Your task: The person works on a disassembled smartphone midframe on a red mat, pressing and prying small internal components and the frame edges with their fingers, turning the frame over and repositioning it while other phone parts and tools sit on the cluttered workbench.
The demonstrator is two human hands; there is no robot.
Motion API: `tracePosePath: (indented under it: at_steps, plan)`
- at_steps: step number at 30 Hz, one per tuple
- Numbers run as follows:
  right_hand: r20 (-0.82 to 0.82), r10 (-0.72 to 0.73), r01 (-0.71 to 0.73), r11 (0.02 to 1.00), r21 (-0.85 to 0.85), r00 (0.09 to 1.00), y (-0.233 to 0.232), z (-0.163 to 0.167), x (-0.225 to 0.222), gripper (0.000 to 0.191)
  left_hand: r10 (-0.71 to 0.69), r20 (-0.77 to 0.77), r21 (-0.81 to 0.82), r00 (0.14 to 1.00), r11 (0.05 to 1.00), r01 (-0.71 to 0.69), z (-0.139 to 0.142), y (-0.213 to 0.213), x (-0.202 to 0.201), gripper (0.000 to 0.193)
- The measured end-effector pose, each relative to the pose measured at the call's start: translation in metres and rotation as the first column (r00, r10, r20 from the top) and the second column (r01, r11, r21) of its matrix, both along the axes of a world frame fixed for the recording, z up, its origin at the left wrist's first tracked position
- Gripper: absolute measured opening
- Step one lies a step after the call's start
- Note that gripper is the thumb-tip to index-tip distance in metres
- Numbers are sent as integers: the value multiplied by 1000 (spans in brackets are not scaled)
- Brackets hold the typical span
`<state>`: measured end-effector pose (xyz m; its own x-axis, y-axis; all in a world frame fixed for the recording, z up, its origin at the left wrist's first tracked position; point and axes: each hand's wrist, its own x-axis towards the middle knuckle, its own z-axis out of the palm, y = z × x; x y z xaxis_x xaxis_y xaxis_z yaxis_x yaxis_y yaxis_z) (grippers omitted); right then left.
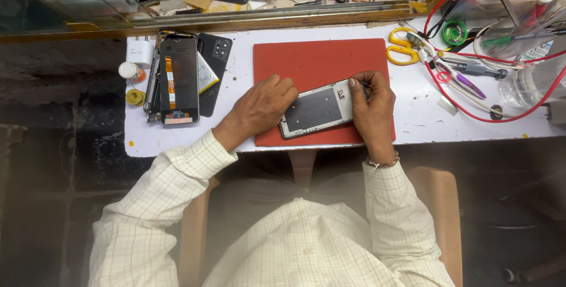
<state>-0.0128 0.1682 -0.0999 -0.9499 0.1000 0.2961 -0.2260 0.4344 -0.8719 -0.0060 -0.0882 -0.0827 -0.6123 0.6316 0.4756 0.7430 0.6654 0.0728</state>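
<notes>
An opened phone body (315, 109), back side up with a dark inner plate, lies on a red mat (318, 66) on the white bench. My left hand (259, 107) rests on the mat and presses the phone's left end. My right hand (371, 107) grips the phone's right end and pinches a thin dark tool at its top corner. Both wrists wear checked white sleeves.
Left of the mat lie a stack of phone parts (180, 80), a black back cover (213, 51), a white charger (140, 50), a small bottle (131, 71) and a yellow roll (135, 97). Yellow scissors (402, 46), red wires (466, 95), pens and a green reel (454, 31) crowd the right.
</notes>
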Motion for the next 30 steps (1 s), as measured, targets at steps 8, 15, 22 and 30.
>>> tracePosePath:
  at_steps: [8, 15, 22, 30]
  plan:
    - [-27, -3, 4, 1000, 30, 1000, -2, 1, 1, 11, -5, 19, 77, 1000, 997, 4, -1, -2, 1, 13]
    - [-39, 9, -8, 1000, 28, 999, -2, 2, 1, 10, 28, 38, 102, 999, 994, -32, 0, -3, 0, 15]
    - [-20, 6, -6, 1000, 26, 1000, -3, 3, 2, 11, 58, 147, 288, 987, 953, -99, -1, -3, 1, 8]
    - [-16, -8, 8, 999, 44, 1000, -3, 4, 3, 11, -21, 442, 353, 897, 923, -153, -1, 9, -7, 16]
